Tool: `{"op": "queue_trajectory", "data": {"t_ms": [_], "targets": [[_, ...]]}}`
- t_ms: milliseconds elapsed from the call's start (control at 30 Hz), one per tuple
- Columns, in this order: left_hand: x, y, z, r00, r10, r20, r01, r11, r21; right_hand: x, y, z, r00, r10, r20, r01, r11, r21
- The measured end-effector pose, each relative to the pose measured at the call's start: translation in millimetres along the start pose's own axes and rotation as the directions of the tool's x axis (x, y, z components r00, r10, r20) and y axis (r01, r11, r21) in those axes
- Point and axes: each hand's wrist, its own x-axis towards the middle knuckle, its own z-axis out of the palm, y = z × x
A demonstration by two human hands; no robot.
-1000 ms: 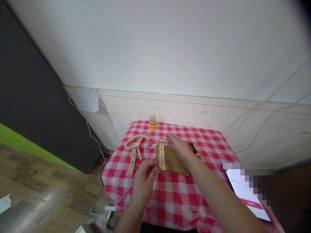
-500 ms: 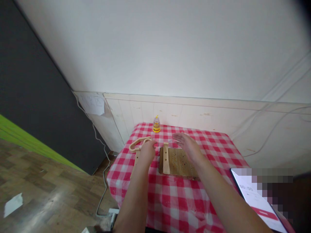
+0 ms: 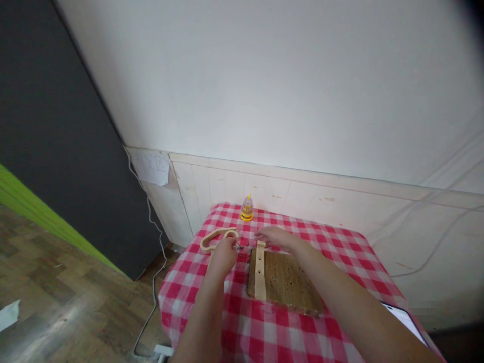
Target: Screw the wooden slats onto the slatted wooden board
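My left hand [image 3: 226, 253] is low over the cloth with its fingers closed together. Small metal pieces [image 3: 238, 247] that look like screws show right at its fingertips; whether they are in the fingers or on the cloth is not clear. Beside and behind this hand lies a pale wooden piece with a curved loop [image 3: 206, 244], partly covered by the hand. My right hand [image 3: 273, 237] is stretched out, palm down, above the far end of a light wooden strip [image 3: 260, 282] with holes. That strip lies across the left part of a brown wooden board [image 3: 289, 282] dotted with holes.
A clear bottle with yellow cap and base [image 3: 247, 209] stands at the back of the table, before the wall. A red-and-white checked cloth [image 3: 272, 333] covers the table. At the right edge lies a tablet [image 3: 406, 322]. A white cable [image 3: 155, 282] runs down at the left.
My right hand has moved left toward the strip's far end. My left hand has lowered to the small metal pieces, which now show. The camera view has shifted slightly.
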Motion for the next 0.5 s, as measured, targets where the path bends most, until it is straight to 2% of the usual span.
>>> {"op": "queue_trajectory", "data": {"t_ms": [100,233,367,500], "targets": [[2.7,0.6,0.3,0.997,-0.070,0.026,0.067,0.990,0.121,22.4,-0.9,-1.6,0.988,0.011,0.156,0.029,0.966,-0.257],[4.4,9.3,6.8,0.990,-0.133,0.037,0.120,0.962,0.243,48.4,-7.1,2.0,0.932,0.004,0.361,0.183,0.857,-0.482],[6.6,18.1,13.8,0.991,-0.135,0.019,0.123,0.943,0.310,64.7,-13.5,8.2,0.853,0.046,0.520,0.322,0.738,-0.593],[7.7,18.9,17.1,0.994,-0.105,0.012,0.095,0.937,0.336,72.5,-20.4,7.4,0.801,0.096,0.590,0.406,0.637,-0.655]]}}
